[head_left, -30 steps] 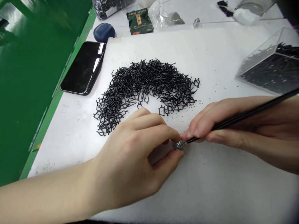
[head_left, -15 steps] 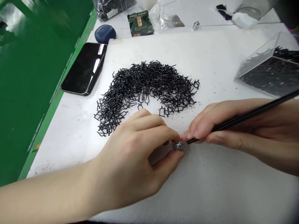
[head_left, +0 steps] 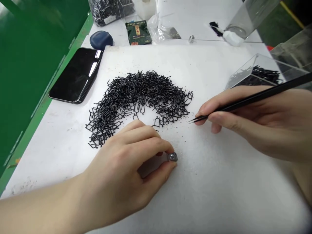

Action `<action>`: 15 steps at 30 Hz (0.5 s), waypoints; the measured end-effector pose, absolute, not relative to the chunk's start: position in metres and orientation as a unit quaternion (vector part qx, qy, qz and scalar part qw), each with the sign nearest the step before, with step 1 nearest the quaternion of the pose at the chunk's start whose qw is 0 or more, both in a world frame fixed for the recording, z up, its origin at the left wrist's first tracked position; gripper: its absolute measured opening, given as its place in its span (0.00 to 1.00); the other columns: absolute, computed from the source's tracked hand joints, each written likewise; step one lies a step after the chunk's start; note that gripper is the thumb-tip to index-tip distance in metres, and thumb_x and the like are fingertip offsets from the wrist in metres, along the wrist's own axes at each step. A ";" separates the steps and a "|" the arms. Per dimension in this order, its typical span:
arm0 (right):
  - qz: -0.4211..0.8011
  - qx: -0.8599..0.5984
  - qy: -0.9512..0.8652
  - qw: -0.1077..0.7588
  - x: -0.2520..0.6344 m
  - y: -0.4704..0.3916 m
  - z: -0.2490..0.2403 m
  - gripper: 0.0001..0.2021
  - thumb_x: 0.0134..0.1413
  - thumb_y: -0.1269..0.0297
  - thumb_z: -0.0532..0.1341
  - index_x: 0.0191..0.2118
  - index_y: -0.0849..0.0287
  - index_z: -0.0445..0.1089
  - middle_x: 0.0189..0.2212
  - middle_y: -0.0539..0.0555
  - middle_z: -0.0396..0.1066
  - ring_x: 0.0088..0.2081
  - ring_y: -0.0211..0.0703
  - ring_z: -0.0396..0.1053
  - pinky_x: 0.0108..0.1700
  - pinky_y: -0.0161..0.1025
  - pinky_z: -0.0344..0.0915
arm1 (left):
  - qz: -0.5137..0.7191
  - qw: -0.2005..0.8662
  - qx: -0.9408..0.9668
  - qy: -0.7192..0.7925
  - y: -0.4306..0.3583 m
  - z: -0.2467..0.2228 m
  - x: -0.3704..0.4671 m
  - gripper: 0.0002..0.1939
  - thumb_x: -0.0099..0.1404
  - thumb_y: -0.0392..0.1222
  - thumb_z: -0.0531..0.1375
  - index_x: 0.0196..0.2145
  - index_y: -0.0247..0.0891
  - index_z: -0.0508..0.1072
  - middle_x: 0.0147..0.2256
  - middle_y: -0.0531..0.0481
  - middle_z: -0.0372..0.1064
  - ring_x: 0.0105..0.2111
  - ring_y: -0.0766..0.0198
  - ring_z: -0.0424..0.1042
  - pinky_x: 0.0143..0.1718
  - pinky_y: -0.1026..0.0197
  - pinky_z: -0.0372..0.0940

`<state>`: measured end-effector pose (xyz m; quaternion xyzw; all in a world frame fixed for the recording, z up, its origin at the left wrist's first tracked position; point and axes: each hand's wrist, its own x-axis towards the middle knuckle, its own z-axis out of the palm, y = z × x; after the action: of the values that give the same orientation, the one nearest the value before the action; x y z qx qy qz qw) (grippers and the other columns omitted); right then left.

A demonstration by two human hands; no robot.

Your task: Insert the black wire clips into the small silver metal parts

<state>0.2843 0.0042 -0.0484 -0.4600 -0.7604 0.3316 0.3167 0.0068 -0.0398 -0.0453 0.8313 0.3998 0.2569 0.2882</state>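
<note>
My left hand (head_left: 131,162) rests on the white work surface, pinching a small shiny metal piece (head_left: 173,157) between thumb and forefinger. Black tweezers (head_left: 231,105) lie in the grip of my right hand (head_left: 258,120). Their fine tips are slightly apart, with nothing visible between them, and point left, up and to the right of the metal piece. Beyond my left hand, many small black forked parts (head_left: 143,86) form an arched heap. A few of them lie singly along its inner edge.
A phone (head_left: 76,74) and a dark blue case (head_left: 101,39) lie at the left edge. At the back are a green packet (head_left: 138,33), clear plastic wrap and a small metal block (head_left: 191,39). A clear box (head_left: 243,73) of black parts stands behind my right hand.
The tweezers have come away from the metal piece, moving up and to the right with my right hand. My left hand still pinches the piece. The whole view has shifted slightly.
</note>
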 end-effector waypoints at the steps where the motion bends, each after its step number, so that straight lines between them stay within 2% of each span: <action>1: 0.346 -0.452 -0.760 0.313 0.283 0.005 -0.048 0.02 0.65 0.59 0.71 0.42 0.43 0.83 0.37 0.47 0.84 0.34 0.41 0.81 0.36 0.38 0.79 | 0.259 0.288 0.831 0.398 -0.040 -0.046 0.006 0.06 0.71 0.32 0.64 0.39 0.37 0.83 0.33 0.50 0.78 0.33 0.63 0.71 0.37 0.59 0.70; 5: 0.388 -0.420 -0.756 0.317 0.279 0.006 -0.048 0.04 0.65 0.63 0.71 0.42 0.45 0.84 0.41 0.47 0.85 0.42 0.43 0.83 0.42 0.39 0.82 | 0.256 0.289 0.832 0.398 -0.039 -0.045 0.005 0.06 0.71 0.33 0.64 0.39 0.37 0.83 0.33 0.50 0.78 0.33 0.62 0.71 0.37 0.58 0.70; 10: 0.389 -0.416 -0.760 0.312 0.279 0.006 -0.049 0.07 0.64 0.66 0.71 0.43 0.44 0.84 0.43 0.46 0.85 0.44 0.43 0.82 0.44 0.40 0.82 | 0.248 0.287 0.834 0.401 -0.039 -0.044 0.006 0.06 0.71 0.32 0.64 0.39 0.37 0.83 0.32 0.50 0.78 0.33 0.62 0.71 0.35 0.58 0.70; 15: 0.379 -0.420 -0.761 0.318 0.279 0.006 -0.052 0.07 0.65 0.65 0.71 0.42 0.43 0.84 0.41 0.46 0.86 0.43 0.44 0.83 0.44 0.41 0.82 | 0.267 0.290 0.829 0.397 -0.040 -0.050 0.007 0.07 0.72 0.33 0.63 0.39 0.37 0.83 0.33 0.50 0.77 0.34 0.62 0.71 0.38 0.58 0.70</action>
<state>0.2794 0.0062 -0.0520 -0.4198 -0.7609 0.3791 0.3180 0.0072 -0.0401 -0.0499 0.8290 0.3968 0.2670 0.2899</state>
